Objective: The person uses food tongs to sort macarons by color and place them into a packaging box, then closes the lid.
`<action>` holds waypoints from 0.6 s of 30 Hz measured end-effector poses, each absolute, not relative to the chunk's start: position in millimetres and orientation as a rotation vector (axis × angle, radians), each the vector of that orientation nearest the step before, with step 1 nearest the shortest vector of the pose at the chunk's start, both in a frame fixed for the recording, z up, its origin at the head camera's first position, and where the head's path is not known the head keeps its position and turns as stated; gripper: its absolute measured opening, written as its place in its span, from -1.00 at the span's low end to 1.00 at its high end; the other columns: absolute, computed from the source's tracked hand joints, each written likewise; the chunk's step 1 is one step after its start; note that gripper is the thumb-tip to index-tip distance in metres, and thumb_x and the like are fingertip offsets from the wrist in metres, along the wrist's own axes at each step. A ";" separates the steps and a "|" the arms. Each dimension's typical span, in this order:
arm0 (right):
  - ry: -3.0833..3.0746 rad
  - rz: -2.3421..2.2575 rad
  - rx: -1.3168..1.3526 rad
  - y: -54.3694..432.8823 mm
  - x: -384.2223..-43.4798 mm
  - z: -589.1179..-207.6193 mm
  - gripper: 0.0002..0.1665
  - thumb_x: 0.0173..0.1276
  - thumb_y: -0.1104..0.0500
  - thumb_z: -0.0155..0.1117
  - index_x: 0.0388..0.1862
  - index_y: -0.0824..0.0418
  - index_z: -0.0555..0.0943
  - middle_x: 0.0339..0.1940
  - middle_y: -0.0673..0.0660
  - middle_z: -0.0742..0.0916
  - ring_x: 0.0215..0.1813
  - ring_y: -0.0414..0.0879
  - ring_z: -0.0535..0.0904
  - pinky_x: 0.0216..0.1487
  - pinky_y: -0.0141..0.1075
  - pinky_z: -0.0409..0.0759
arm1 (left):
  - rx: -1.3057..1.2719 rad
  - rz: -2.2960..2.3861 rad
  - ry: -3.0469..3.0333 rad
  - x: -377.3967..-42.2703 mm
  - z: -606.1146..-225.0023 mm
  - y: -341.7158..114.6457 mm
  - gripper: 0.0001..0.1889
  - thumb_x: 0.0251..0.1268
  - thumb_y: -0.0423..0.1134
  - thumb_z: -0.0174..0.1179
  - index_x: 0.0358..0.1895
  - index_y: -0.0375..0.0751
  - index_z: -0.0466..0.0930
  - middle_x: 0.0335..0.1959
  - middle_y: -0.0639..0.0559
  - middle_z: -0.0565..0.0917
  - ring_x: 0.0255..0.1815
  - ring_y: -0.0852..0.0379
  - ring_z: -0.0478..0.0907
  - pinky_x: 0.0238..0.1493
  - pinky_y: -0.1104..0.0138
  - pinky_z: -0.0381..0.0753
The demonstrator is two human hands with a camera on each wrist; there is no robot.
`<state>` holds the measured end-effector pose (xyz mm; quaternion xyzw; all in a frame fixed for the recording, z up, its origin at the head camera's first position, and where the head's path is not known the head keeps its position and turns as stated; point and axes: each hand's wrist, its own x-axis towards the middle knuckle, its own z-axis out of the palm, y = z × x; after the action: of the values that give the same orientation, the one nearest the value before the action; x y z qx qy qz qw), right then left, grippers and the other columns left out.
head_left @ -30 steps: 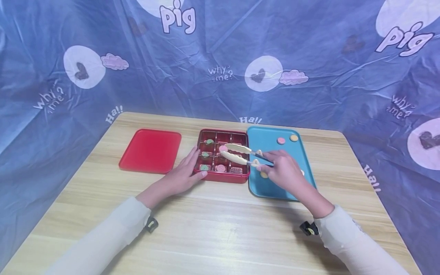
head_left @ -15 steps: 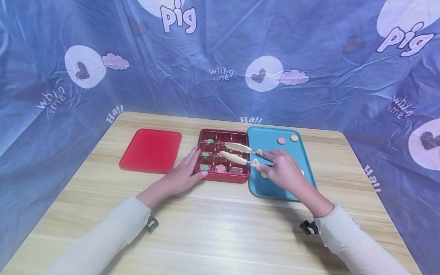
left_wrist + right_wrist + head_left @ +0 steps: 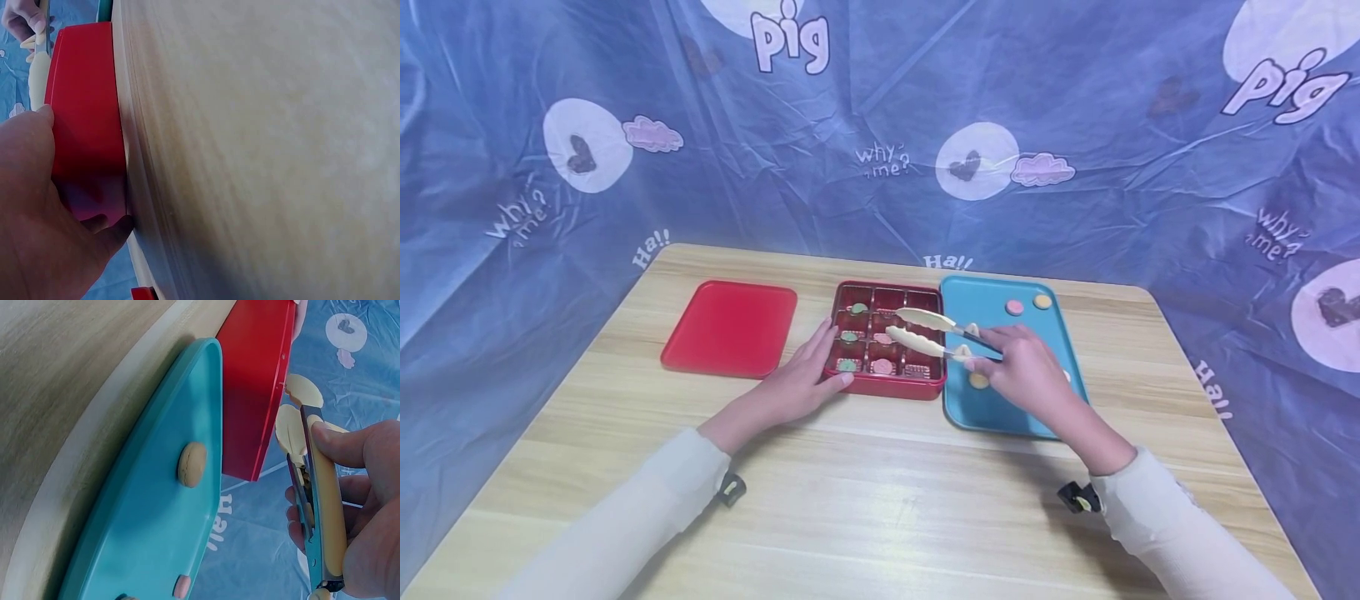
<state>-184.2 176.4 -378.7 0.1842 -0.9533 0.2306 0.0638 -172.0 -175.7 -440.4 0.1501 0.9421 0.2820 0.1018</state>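
A divided red box (image 3: 887, 387) with clear compartments stands mid-table. Green macarons (image 3: 847, 366) sit in its left column, and pink macarons (image 3: 882, 367) in the front and middle cells of its centre column. My left hand (image 3: 797, 379) rests against the box's left side with long fingers, its thumb at the front corner. In my right hand (image 3: 1030, 371) I hold tongs (image 3: 925, 319) with cream-coloured tips above the box. The tips stand apart with nothing between them. In the right wrist view the thumb and fingers wrap the tongs' handle (image 3: 328, 506).
A blue tray (image 3: 1000, 412) adjoins the box on the right, bearing a pink macaron (image 3: 1014, 307), a yellow macaron (image 3: 1042, 302) and others partly hidden by my right hand. The flat red lid (image 3: 730, 329) lies to the left on the wooden table (image 3: 850, 500).
The tongs have let go of a pink macaron, which now lies in the box's middle cell. Tongs and right hand have shifted slightly right. My left hand stays put.
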 end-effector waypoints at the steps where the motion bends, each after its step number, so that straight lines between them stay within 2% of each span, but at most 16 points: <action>1: -2.880 0.699 0.551 177.7 -184.3 -378.5 -0.34 0.25 0.07 0.52 0.25 0.37 0.61 0.10 0.30 0.75 0.22 0.24 0.56 0.10 0.16 0.59 | 0.444 0.829 2.785 -172.0 -440.4 -175.6 0.03 0.35 0.49 -0.11 0.67 0.08 -0.36 0.69 0.17 -0.38 0.70 -0.04 -0.24 0.53 -0.22 0.12; 5: -2.895 0.718 0.531 184.3 -184.6 -375.8 -0.32 0.28 0.05 0.50 0.28 0.37 0.58 0.13 0.31 0.73 0.26 0.27 0.54 0.16 0.18 0.56 | 0.448 0.821 2.782 -171.9 -440.5 -175.5 0.03 0.35 0.51 -0.14 0.66 0.09 -0.36 0.69 0.18 -0.39 0.70 -0.04 -0.24 0.53 -0.23 0.11; 9: -2.893 0.718 0.506 194.7 -185.5 -371.8 -0.31 0.28 0.07 0.50 0.28 0.42 0.56 0.20 0.41 0.68 0.30 0.35 0.50 0.25 0.26 0.47 | 0.437 0.833 2.771 -171.7 -440.2 -175.2 0.03 0.34 0.52 -0.13 0.67 0.10 -0.36 0.68 0.23 -0.41 0.70 -0.03 -0.25 0.51 -0.25 0.12; 18: -2.912 0.684 0.407 220.6 -187.1 -364.7 -0.29 0.30 0.10 0.46 0.31 0.48 0.51 0.25 0.49 0.61 0.32 0.42 0.45 0.27 0.32 0.39 | 0.430 0.833 2.770 -172.0 -439.8 -175.2 0.03 0.34 0.50 -0.11 0.66 0.11 -0.36 0.68 0.21 -0.40 0.70 -0.04 -0.25 0.49 -0.28 0.14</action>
<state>-187.1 220.6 -364.7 0.1345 -0.9628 0.2261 0.0614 -172.0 -175.2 -439.8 0.1461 0.9416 0.2832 0.1085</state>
